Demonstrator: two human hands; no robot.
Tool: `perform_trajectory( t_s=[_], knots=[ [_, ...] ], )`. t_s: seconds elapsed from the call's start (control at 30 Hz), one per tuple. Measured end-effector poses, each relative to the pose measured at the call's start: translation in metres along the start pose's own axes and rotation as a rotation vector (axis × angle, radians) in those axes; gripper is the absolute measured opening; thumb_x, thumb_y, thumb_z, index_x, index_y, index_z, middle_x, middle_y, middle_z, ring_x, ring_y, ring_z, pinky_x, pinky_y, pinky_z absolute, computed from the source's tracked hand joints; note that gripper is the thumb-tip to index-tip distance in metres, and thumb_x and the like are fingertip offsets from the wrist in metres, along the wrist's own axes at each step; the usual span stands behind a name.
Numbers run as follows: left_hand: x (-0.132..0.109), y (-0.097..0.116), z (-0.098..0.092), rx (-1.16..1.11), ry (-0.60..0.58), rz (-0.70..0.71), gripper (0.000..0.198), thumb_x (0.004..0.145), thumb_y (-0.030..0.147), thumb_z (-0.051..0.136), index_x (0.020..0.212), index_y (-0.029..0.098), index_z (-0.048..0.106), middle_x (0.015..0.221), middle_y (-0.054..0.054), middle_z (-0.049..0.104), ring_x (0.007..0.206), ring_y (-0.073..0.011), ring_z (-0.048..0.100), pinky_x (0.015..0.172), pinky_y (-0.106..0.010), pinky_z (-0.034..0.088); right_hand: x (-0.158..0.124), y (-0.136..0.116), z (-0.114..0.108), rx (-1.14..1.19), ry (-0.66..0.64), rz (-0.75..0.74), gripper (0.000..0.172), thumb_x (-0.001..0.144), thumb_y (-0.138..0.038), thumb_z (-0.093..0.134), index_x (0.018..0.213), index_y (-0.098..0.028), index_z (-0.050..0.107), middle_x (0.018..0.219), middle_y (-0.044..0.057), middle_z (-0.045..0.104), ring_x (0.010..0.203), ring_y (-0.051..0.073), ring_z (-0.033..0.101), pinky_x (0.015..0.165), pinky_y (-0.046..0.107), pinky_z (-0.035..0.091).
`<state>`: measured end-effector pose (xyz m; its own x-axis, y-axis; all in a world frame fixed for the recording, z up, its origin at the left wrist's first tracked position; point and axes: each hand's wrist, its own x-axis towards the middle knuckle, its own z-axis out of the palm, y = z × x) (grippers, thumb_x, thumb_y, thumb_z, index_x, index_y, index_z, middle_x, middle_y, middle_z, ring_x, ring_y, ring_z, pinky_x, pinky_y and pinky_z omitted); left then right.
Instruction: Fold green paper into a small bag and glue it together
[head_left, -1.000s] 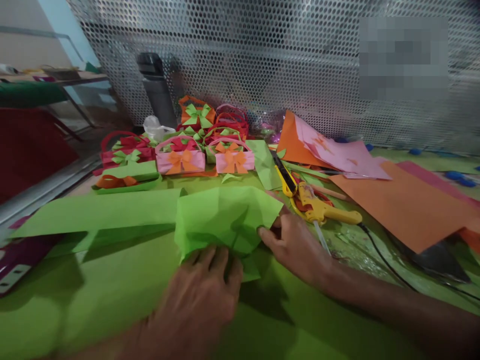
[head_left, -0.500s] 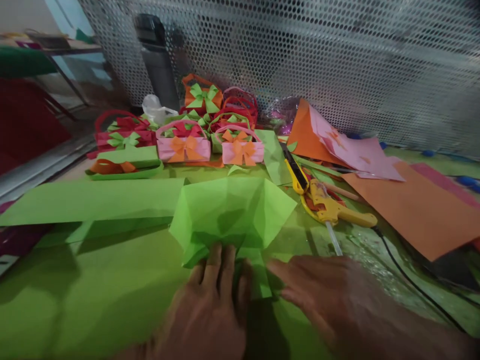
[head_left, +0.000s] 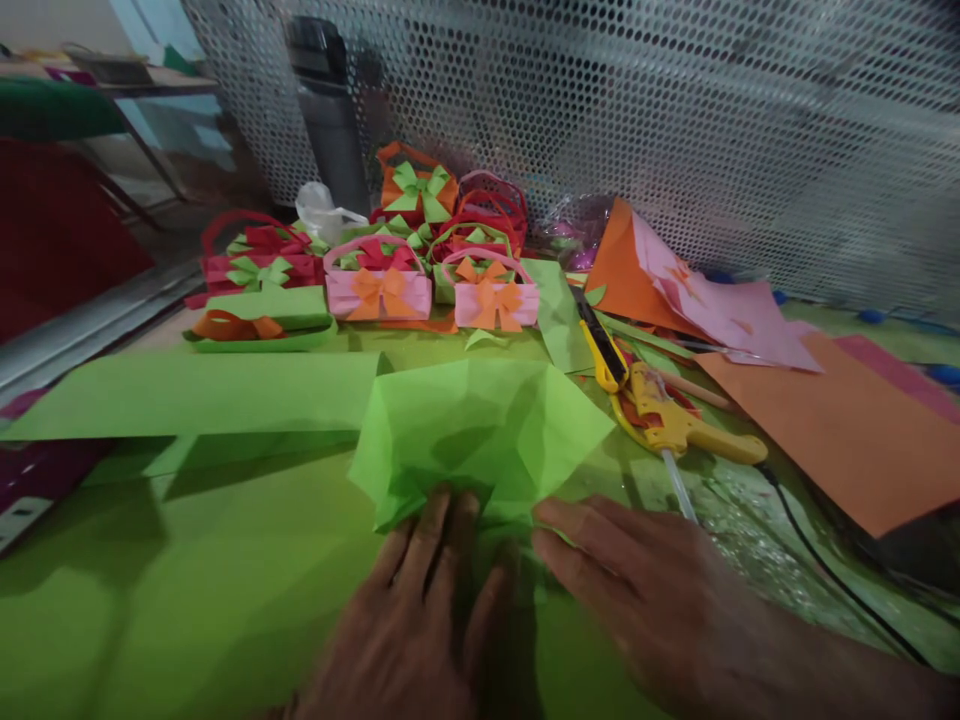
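Observation:
A partly folded sheet of bright green paper (head_left: 480,410) lies in front of me, its back panel and side flaps raised. My left hand (head_left: 416,615) rests on its near part, fingers stretched forward and spread, the fingertips pressing at the fold. At the right of the near flap, my right hand (head_left: 637,580) has its thumb and fingers closed at the paper's edge. The flap between the two hands is partly hidden and blurred.
Behind stand several small paper baskets with bows, such as a pink basket (head_left: 379,293), and a grey bottle (head_left: 334,140). To the right lie a yellow cutter (head_left: 602,345), a yellow glue gun (head_left: 675,420) with a cord, and orange sheets (head_left: 847,420). A long green strip (head_left: 202,395) lies left.
My right hand has moved slightly left and up, closing on the near flap's edge. My left hand still presses the paper. The whole view has shifted slightly.

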<state>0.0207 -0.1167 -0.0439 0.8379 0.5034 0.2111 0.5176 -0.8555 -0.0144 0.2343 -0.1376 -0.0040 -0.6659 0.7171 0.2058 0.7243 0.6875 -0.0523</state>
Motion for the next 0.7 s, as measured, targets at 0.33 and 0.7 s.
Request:
perform_trajectory(
  t_s=[0.33,0.7],
  knots=[
    [0.005,-0.009,-0.012,0.024,0.084,0.008,0.054,0.080,0.061,0.042,0.093,0.015,0.067,0.106,-0.019,0.064,0.098,-0.0324,0.058,0.075,-0.039,0.048,0.007,0.002,0.006,-0.118,-0.148,-0.012,0.021,0.073,-0.002,0.048,0.086,-0.010,0.062,0.091,0.013,0.064,0.073,0.022,0.058,0.056,0.034,0.050],
    [0.008,-0.015,-0.008,-0.024,0.099,-0.018,0.050,0.087,0.053,0.038,0.100,0.013,0.065,0.109,-0.014,0.064,0.101,-0.0296,0.059,0.077,-0.037,0.050,0.003,0.008,0.008,-0.131,-0.031,0.006,0.024,0.082,-0.008,0.042,0.099,-0.005,0.059,0.073,0.008,0.058,0.062,0.018,0.052,0.051,0.031,0.044]
  ],
)
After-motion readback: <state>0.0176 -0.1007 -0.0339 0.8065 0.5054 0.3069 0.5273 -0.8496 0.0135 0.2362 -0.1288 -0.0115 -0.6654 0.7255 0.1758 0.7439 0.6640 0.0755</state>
